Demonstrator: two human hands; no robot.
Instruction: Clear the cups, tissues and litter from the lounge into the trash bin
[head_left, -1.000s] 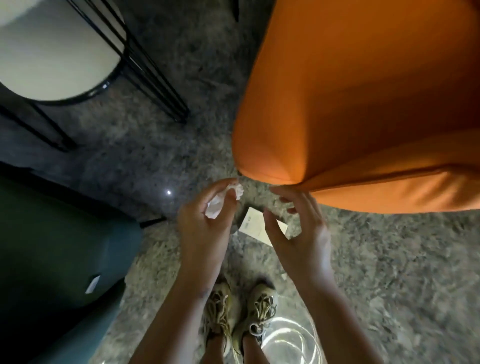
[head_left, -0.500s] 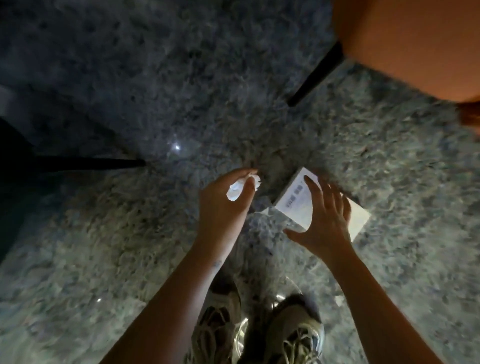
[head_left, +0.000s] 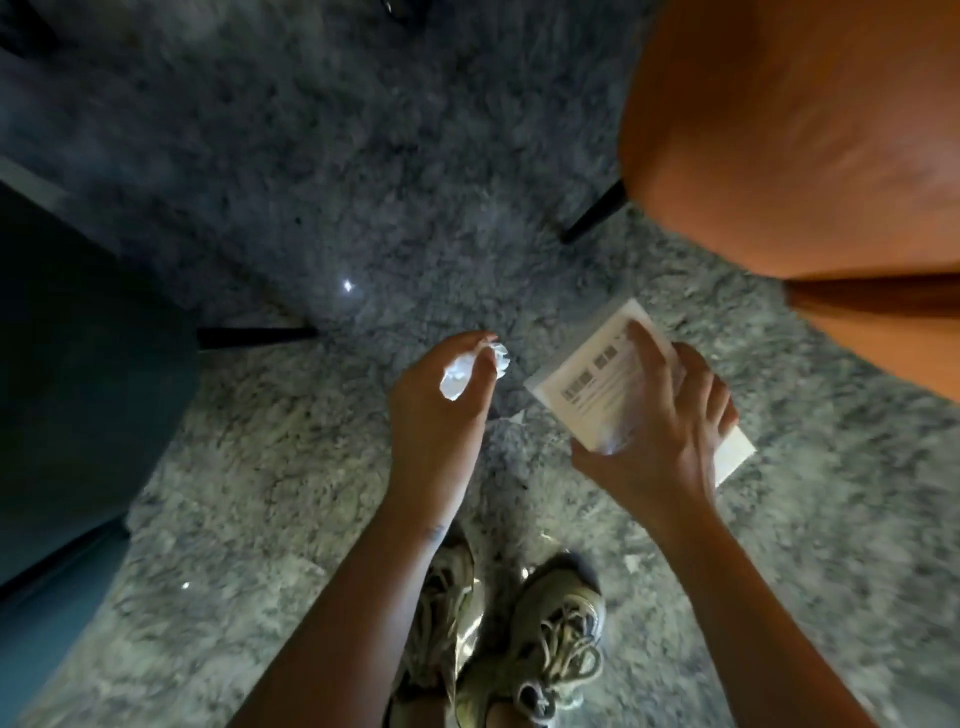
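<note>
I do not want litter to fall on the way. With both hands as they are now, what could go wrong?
The crumpled tissue pokes out of the left hand; it may fall onto the shaggy rug. The right hand holds the white packet by one end, so it may slip. No bin is in view, and both hands are full.

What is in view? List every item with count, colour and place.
crumpled tissue: one, white, pinched in the left hand
flat packet: one, white with dark print, gripped by the right hand
armchair: one, orange, upper right
dark furniture: one, teal, left edge
floor: one, speckled grey, beneath everything
sneakers: two, beige, bottom centre
left hand: one, centre
right hand: one, right of centre
</note>
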